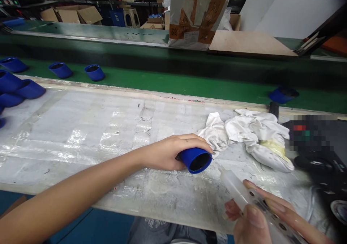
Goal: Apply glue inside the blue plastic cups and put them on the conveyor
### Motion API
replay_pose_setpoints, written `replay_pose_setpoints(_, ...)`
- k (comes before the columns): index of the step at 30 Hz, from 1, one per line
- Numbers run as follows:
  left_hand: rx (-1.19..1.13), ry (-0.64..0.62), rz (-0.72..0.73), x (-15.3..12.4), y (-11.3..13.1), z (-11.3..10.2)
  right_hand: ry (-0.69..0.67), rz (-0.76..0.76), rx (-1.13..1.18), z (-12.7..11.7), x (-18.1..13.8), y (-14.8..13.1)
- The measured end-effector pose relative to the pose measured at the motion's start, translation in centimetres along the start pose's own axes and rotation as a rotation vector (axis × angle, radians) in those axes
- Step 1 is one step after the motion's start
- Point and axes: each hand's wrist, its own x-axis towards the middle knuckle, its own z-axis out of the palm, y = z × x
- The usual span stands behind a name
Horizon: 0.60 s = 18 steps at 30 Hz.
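My left hand (168, 152) is wrapped round a blue cup-shaped plastic part (195, 159), holding it on its side on the taped white worktop (89, 128) with its open mouth facing me. My right hand (257, 218), at the lower right, grips a clear plastic syringe (238, 191). The syringe's tip points up and left toward the cup and stops a short way from its rim.
A crumpled white rag (252, 133) with a yellow stain lies right of the cup. Several blue cups (16, 88) are piled at the left edge, more (94, 72) lie on the green conveyor belt (173, 83), one (283, 94) at its right. A taped parcel (196, 18) stands behind.
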Motion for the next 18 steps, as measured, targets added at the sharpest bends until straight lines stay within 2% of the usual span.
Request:
replay_pose_setpoints(3, -0.003, -0.002, -0.001, 0.1, 0.0, 0.0, -0.012, -0.023, -0.018, 0.5, -0.1, -0.6)
replay_pose_setpoints(9, 0.016, 0.001, 0.046, 0.1, 0.1, 0.0, 0.075, -0.07, -0.11, 2.4, -1.5, -3.7)
replay_pose_setpoints(14, 0.018, 0.003, 0.041, 0.1, 0.2, 0.0, 0.077, -0.181, -0.299, 2.9, -2.1, -6.1)
replay_pose_setpoints(18, 0.018, 0.007, 0.019, 0.1, 0.2, 0.0, 0.111, -0.256, -0.302, 4.1, -1.7, -8.0)
